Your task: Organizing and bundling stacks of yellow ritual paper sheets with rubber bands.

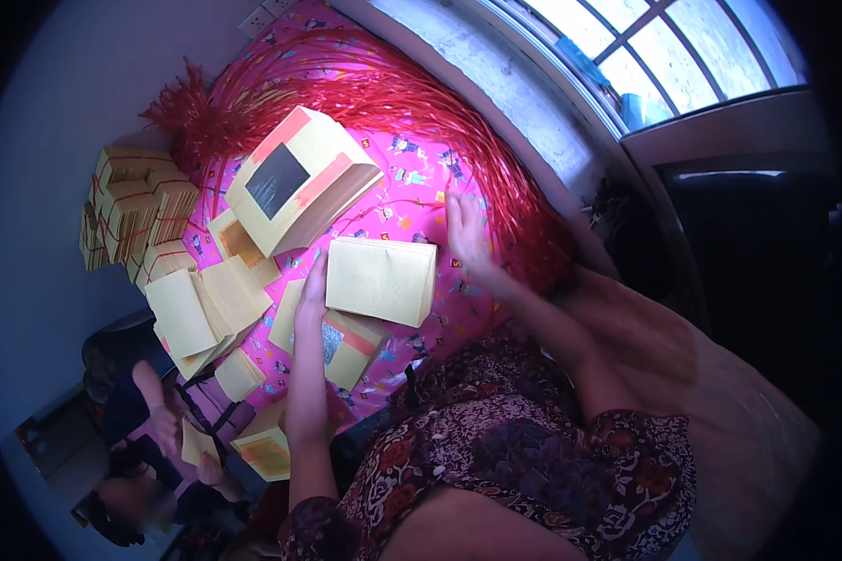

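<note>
A: Head view first. What about the pack?

B: Thick yellow paper stack, plain top face, squared edges, lying on the pink cloth at mid-table.

A: And the left hand?

B: Pressed flat against the pack's left edge, fingers straight and together, touching but not wrapped round anything.

A: Right hand?

B: Just past the pack's far right corner, open, fingers spread, blurred, holding nothing. Cannot tell whether touching the cloth.

A: Counting the rest?

B: One big block further away and to the left, tilted, yellow with a dark panel and orange bands on top. One smaller printed stack nearer than the pack, partly under the left wrist. Two more printed ones: one below the big block, one at the near edge. Loose plain sheets fanned at left, too overlapped to count exactly. Tied bundles piled far left against the wall, bound with red string; at least five, exact number hidden.

A: Red stuff?

B: One long sheaf of red strings curving along the far side of the cloth, tassel end at left.

A: Anyone else?

B: Another person's hand low on the left, well apart from the pack, beside a small yellow sheet.
</note>
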Demonstrator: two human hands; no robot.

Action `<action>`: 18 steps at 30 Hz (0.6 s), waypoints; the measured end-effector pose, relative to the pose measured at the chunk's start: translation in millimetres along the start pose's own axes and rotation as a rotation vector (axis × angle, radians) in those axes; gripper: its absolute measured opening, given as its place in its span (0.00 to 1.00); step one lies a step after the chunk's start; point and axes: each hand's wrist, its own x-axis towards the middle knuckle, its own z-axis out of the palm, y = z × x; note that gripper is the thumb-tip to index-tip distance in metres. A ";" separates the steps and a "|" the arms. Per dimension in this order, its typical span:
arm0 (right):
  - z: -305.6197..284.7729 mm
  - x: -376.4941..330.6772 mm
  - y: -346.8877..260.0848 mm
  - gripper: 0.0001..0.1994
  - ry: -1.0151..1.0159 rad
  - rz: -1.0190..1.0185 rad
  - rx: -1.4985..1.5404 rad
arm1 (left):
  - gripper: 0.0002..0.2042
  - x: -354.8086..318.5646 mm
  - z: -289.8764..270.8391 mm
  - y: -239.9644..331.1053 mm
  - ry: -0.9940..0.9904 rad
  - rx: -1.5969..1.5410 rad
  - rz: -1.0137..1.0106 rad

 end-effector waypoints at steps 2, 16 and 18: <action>2.4 52.7 -21.8 0.10 0.070 -0.227 -0.179 | 0.28 -9.1 -1.2 4.7 0.017 -0.016 0.032; 15.6 173.2 -25.6 0.06 -0.149 -0.380 -0.641 | 0.19 -91.8 22.2 0.3 0.308 0.216 0.578; -8.2 170.1 -32.0 0.06 -0.096 -0.459 -0.565 | 0.16 -92.2 33.1 -1.0 0.328 0.280 0.700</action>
